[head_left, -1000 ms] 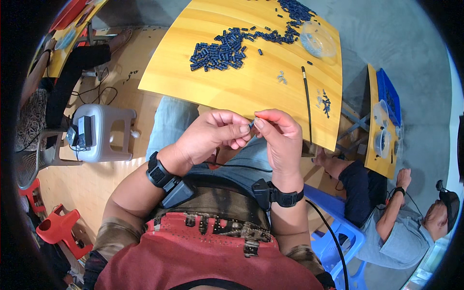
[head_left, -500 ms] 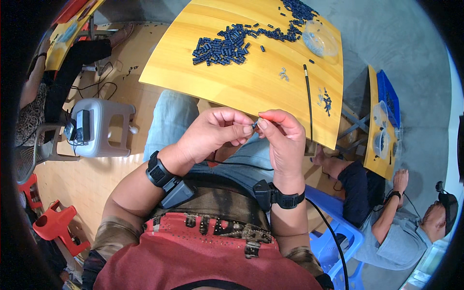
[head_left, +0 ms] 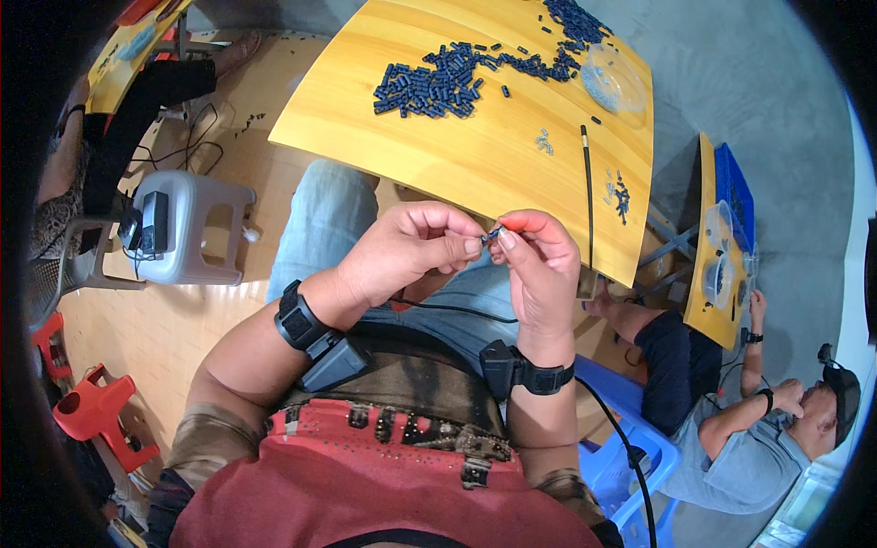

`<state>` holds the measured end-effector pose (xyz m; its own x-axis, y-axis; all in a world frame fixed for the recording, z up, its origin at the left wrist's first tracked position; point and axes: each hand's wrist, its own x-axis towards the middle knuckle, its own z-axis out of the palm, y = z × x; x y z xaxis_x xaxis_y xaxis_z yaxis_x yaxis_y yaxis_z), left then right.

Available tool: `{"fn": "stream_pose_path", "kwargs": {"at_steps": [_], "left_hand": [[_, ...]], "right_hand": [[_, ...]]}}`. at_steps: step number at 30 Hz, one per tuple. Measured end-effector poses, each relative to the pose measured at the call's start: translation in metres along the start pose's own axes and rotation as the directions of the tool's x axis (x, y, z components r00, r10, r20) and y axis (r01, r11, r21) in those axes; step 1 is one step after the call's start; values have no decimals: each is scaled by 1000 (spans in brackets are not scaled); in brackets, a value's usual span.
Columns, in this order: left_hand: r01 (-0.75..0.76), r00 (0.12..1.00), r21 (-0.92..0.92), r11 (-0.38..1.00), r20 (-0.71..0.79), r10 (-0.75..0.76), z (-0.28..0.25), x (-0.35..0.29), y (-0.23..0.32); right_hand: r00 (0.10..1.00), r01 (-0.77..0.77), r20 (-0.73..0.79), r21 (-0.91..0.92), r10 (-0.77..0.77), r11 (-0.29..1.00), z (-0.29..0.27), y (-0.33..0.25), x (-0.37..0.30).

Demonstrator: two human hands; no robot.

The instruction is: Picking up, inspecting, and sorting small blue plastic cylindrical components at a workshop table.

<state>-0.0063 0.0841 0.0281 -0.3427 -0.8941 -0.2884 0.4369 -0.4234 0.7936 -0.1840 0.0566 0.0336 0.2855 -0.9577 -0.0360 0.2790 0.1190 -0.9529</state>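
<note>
My left hand and my right hand meet just in front of the table's near edge. Between their fingertips is a small dark part, pinched from both sides; the fingers cover much of it. On the yellow wooden table lies a large pile of small black cylindrical parts. A trail of the same pieces leads to another heap farther back. A few small clear pieces lie nearer, and a group of small dark parts rests by the right edge.
A thin black rod lies across the table's right side, below a clear round tub of small pale pieces. A grey stool stands left. At right, a seated co-worker is beside another table with a blue tray.
My hands stay nearly in place, and the dark part between the fingertips shows a little more. The view has shifted slightly. The co-worker at right has raised a hand toward the head.
</note>
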Motion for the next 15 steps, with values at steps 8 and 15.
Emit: {"fn": "stream_pose_path", "kwargs": {"at_steps": [8,15], "left_hand": [[33,999,-4,999,-15,-33,3,-1,3],[16,999,-17,1000,42,-15,1,0,-2]], "right_hand": [[999,52,10,-95,-52,994,-2,2,-3],[985,170,37,-196,-166,966,-5,5,-3]]}}
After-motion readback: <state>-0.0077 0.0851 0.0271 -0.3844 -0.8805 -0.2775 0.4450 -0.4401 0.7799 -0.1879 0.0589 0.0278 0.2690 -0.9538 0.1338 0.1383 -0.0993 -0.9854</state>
